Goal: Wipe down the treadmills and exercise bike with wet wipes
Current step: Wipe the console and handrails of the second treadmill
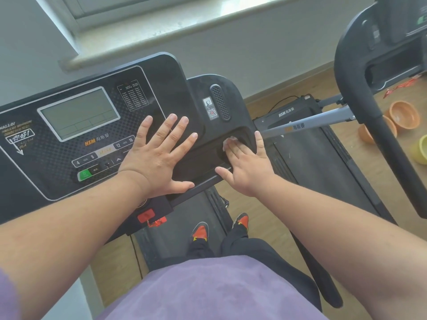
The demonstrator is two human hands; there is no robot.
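Note:
A black treadmill console (76, 139) with a grey display fills the left of the head view. My left hand (159, 155) lies flat on it with fingers spread, beside the speed buttons. My right hand (245, 165) presses a white wet wipe (228, 142) into the recessed tray (203, 158) at the console's right side; only a corner of the wipe shows past my fingertips. A second treadmill (307, 139) stands to the right, its deck and grey upright in view.
The black handlebar of another machine (360, 107) curves down the right side. Orange and yellow bowls (404, 114) sit on the wooden floor. A window sill runs along the top. My feet in orange-black shoes (201, 232) stand on the belt below the console.

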